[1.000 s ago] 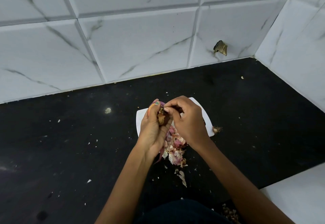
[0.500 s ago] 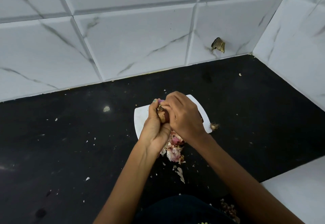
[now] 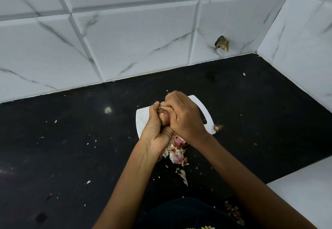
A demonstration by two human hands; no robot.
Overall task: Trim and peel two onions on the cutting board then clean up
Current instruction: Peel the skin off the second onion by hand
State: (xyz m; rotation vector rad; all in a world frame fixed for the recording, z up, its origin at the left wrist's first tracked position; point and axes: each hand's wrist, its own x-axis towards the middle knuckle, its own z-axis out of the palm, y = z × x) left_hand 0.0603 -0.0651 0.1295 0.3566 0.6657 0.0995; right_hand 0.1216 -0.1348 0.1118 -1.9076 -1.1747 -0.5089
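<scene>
My left hand [image 3: 156, 131] grips one small reddish-brown onion [image 3: 164, 117] above the white plastic cutting board [image 3: 203, 110] on the black stone bench [image 3: 71, 148], while my right hand [image 3: 183, 116] pinches its skin, peeling. One heap of pink papery peelings [image 3: 177, 152] shows trimming done; I see no second onion, perhaps hidden; cleanup remains.

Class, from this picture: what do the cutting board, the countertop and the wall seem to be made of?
Cutting board: probably plastic; thin, plain white, smooth, rounded corners.
Countertop: looks like polished black stone, perhaps granite; it mirrors a light spot.
Wall: glazed tiles in a white marble look, with grey veins and bevelled joints; real marble or ceramic cannot be told.
</scene>
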